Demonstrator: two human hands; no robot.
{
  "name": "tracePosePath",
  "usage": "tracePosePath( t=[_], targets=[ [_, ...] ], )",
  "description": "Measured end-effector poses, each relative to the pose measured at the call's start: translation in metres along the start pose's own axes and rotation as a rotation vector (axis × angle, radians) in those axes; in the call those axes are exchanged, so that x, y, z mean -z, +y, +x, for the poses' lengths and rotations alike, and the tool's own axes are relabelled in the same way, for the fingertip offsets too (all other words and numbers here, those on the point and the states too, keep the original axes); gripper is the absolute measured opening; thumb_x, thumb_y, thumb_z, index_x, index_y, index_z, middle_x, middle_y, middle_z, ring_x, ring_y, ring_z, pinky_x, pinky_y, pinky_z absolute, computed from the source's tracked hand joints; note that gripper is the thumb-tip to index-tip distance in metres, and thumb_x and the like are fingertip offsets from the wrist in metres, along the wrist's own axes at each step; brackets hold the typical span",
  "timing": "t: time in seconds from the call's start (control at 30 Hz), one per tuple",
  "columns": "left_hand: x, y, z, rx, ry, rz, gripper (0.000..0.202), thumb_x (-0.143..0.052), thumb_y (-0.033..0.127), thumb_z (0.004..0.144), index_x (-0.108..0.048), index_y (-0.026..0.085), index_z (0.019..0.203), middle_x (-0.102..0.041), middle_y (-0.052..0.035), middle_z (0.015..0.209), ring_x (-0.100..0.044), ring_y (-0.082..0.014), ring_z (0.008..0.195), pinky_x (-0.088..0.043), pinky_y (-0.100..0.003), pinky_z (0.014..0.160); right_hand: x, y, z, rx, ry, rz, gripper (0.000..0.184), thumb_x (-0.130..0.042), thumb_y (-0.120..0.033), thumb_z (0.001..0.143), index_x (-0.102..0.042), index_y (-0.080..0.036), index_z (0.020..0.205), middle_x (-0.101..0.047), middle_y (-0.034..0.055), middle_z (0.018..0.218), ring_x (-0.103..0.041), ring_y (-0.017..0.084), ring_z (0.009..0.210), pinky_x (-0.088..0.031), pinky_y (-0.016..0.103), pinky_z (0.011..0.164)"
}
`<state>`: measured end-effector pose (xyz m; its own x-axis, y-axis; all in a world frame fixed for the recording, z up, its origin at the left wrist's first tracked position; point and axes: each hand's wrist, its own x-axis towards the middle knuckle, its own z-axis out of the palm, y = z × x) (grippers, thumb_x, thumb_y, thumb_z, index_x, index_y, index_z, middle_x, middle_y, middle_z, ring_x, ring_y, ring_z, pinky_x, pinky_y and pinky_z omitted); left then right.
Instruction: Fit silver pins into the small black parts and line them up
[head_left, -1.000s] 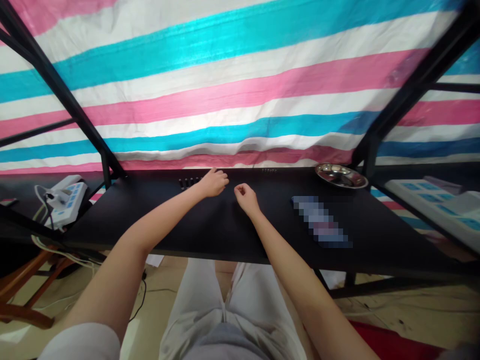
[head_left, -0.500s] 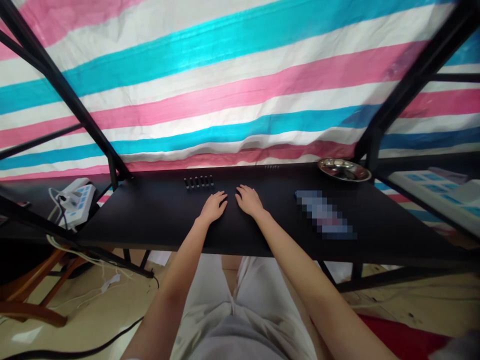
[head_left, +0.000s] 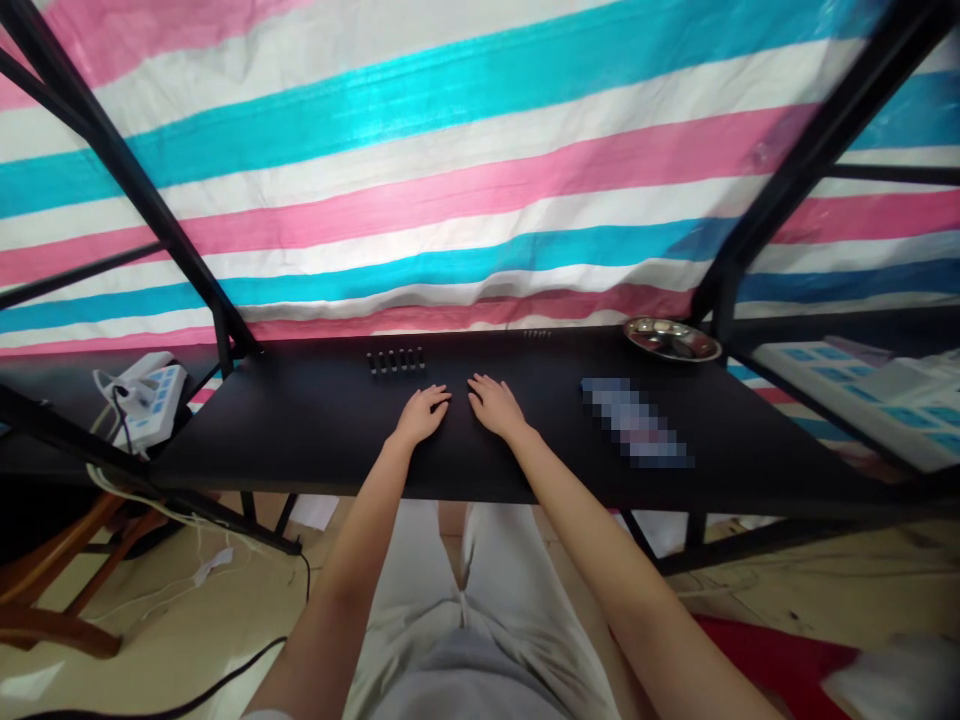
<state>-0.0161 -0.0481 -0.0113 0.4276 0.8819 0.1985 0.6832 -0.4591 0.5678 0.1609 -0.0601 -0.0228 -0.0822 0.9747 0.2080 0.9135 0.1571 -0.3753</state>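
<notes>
My left hand [head_left: 421,413] and my right hand [head_left: 493,405] lie flat, palms down, side by side on the black table [head_left: 315,430], fingers stretched out and holding nothing. A row of several small black upright pieces [head_left: 396,360] stands just beyond my left hand, near the table's far edge. A second, smaller row of tiny pieces [head_left: 537,333] sits farther back to the right of my right hand.
A metal dish [head_left: 672,339] rests at the far right of the table, with a blurred flat object [head_left: 636,422] in front of it. A white power strip [head_left: 142,392] with cables lies left. Black frame posts [head_left: 225,335] rise at both ends before a striped tarp.
My left hand pulled back from the row of black pieces and both fists opened; the hands now rest flat on the table. They have barely moved in the last half second.
</notes>
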Motion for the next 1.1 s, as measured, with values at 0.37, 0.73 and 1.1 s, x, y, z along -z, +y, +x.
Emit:
tracePosePath(
  t=[0.37,0.73,1.1],
  targets=[
    [-0.0021,-0.0042,0.0009,-0.013,0.013,-0.013,0.029,-0.047,0.024,0.084,-0.063,0.022,0.108,-0.054,-0.0046,0.127,-0.043,-0.0189,0.124,-0.025,-0.042,0.108,0.0,0.0,-0.0033,-0.002,0.02,0.034,0.04,-0.037,-0.026,0.088,-0.051,-0.02,0.125,-0.043,0.0085,0.137,-0.035,0.021,0.128,-0.023,0.046,0.106],
    [-0.0021,-0.0042,0.0007,-0.021,0.024,-0.029,0.029,-0.047,0.023,0.083,-0.064,0.022,0.107,-0.055,-0.0055,0.125,-0.044,-0.0198,0.123,-0.026,-0.043,0.108,-0.0009,0.0019,-0.0032,-0.003,0.032,0.044,0.039,-0.038,-0.026,0.088,-0.052,-0.02,0.124,-0.044,0.0083,0.136,-0.036,0.021,0.128,-0.024,0.046,0.106],
    [-0.0029,-0.0042,0.0008,-0.006,0.019,-0.018,0.029,-0.047,0.024,0.084,-0.064,0.023,0.107,-0.055,-0.0035,0.126,-0.044,-0.0184,0.123,-0.025,-0.041,0.109,0.0006,0.0005,-0.0033,-0.009,0.019,0.037,0.04,-0.038,-0.027,0.088,-0.052,-0.018,0.124,-0.044,0.0089,0.136,-0.036,0.021,0.128,-0.024,0.045,0.106]
  ],
)
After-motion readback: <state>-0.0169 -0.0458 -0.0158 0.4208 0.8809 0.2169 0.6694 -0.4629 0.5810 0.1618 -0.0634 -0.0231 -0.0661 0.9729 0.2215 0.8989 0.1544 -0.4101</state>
